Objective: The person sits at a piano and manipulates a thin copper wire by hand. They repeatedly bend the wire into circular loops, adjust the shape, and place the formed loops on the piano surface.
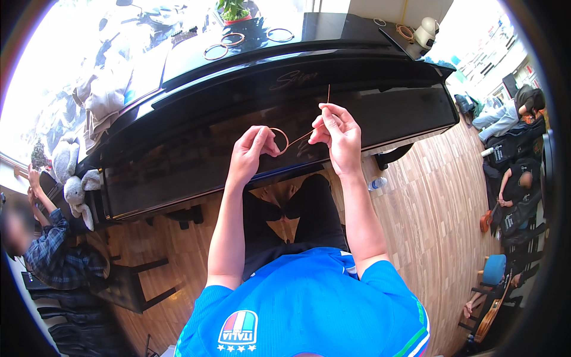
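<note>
Fingers [260, 140] of the left hand [247, 153] and right hand [341, 132] pinch a looped coppery wire [299, 138] over the black piano [172, 163]. Open room flanks both hands toward the piano's side edges; three rings [279, 41] rest atop it.

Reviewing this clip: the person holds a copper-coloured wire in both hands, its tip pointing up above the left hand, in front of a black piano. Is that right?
Not quite: the head view shows the wire's tip pointing up above the right hand, not the left hand. The rest stands.

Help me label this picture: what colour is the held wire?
The wire is copper-brown, clearest in the head view.
</note>
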The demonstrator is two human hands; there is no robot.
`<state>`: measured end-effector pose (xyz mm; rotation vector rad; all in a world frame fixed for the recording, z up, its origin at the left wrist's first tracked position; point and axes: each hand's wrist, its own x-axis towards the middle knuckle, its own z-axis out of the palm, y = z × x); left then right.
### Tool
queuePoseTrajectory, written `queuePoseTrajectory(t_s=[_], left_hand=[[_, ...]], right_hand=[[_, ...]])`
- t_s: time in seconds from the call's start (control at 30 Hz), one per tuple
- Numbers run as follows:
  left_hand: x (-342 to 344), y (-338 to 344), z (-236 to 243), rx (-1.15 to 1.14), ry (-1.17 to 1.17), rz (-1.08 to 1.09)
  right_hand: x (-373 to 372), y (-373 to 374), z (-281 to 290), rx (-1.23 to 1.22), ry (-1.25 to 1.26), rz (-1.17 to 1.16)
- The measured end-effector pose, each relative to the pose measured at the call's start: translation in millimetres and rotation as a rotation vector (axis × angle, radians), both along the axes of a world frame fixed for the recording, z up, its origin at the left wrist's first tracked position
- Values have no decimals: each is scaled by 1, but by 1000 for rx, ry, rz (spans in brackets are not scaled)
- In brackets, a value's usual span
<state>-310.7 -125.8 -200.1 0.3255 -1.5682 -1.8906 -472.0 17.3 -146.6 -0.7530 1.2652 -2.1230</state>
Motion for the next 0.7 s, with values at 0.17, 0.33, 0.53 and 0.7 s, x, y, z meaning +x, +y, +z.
queuePoseTrajectory(t_s=[0.17,0.33,0.53,0.7], left_hand=[[0,3,3,33,-9,1],[0,-6,-8,-80,9,28],[-2,-1,-1,78,78,8],[-3,-1,-2,87,93,15]], right_hand=[[0,1,2,12,-11,-21],[-2,1,-1,22,-14,-35],[-4,1,1,37,-16,-68],[-6,2,-1,35,-12,-87]])
